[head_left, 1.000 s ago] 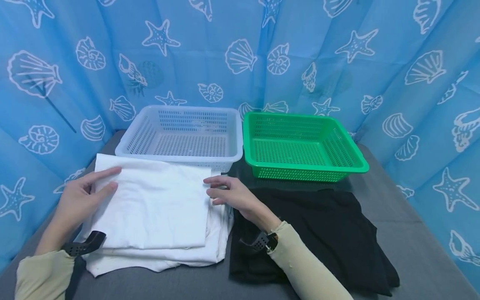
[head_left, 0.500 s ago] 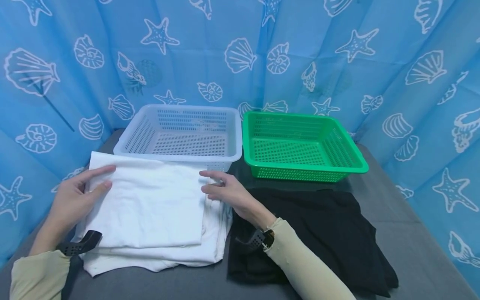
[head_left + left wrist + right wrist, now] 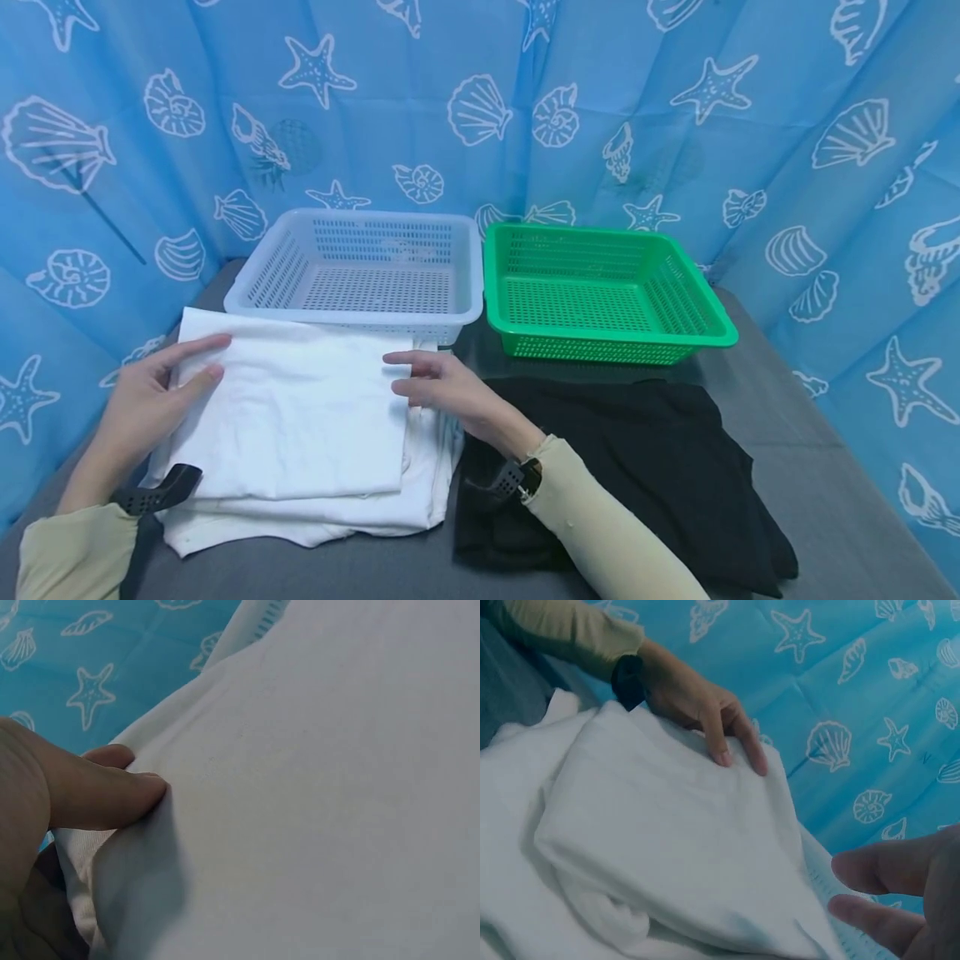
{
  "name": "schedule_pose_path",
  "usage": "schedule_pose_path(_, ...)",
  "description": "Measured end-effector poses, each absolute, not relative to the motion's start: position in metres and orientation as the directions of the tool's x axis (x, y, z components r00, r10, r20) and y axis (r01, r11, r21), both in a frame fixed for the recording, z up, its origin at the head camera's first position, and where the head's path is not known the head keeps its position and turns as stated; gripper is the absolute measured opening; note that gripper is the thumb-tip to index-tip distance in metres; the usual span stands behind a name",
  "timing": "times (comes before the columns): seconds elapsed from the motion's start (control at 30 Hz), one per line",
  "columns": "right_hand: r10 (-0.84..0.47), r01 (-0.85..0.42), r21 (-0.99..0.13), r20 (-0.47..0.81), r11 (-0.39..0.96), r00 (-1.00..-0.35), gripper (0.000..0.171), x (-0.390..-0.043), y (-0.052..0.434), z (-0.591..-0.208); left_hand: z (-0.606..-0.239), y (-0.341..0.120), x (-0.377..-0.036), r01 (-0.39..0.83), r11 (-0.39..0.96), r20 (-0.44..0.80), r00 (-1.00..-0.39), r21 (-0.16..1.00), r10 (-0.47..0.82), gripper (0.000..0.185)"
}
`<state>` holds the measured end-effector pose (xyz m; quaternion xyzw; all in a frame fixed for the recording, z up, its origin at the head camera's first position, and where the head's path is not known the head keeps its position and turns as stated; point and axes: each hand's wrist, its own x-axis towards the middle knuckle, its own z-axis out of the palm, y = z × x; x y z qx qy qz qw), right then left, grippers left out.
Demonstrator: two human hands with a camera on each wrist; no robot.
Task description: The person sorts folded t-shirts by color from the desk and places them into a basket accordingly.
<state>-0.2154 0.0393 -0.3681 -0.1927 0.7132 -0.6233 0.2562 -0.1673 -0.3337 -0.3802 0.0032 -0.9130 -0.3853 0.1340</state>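
A folded white garment (image 3: pixel 300 408) lies on top of a stack of other white garments (image 3: pixel 429 467). My left hand (image 3: pixel 153 396) holds its left edge, with thumb and index fingertip on the upper face; the other fingers are mostly hidden at the edge. In the left wrist view, the thumb (image 3: pixel 127 796) presses the white fabric (image 3: pixel 315 795) near a fold. At the right edge, my right hand (image 3: pixel 450 396) has its thumb and index finger spread apart. Those fingers (image 3: pixel 877 866) appear beside the cloth in the right wrist view, with nothing between them.
Behind the stack stands a white perforated basket (image 3: pixel 352 317), partly overlapped by the cloth. A green basket (image 3: pixel 615 337) stands to its right. A black folded garment (image 3: pixel 637 475) lies on the grey table (image 3: pixel 840 492), under my right forearm. A blue shell-patterned curtain (image 3: pixel 420 100) hangs behind.
My right hand has shifted slightly left and its fingers have spread a little over the garment's right edge. My left hand and the top garment have moved slightly left.
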Motion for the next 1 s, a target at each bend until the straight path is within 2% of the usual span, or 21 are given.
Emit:
schedule_pose_path(0.13, -0.628, 0.183, -0.98, -0.191, 0.078, -0.755, 0.04, -0.216, 0.037, -0.369, -0.381, -0.333, -0.168, 0.079, 0.688, 0.207, -0.973, 0.722, -0.106, 0.051)
schedule_pose_path(0.2, -0.641, 0.205, -0.976, -0.207, 0.079, -0.739, 0.041, -0.216, 0.036, -0.371, -0.382, -0.333, -0.169, 0.068, 0.686, 0.193, -0.976, 0.724, -0.106, 0.051)
schedule_pose_path(0.6, -0.683, 0.095, -0.982, -0.18, 0.16, -0.707, 0.048, -0.212, 0.024, -0.375, -0.385, -0.336, -0.173, 0.073, 0.691, 0.153, -0.987, 0.719, -0.056, 0.055)
schedule_pose_path(1.0, -0.656, 0.003, -0.99, -0.098, 0.144, -0.749, 0.048, -0.212, 0.014, -0.383, -0.386, -0.336, -0.178, 0.011, 0.724, 0.002, -1.0, 0.689, 0.013, 0.071)
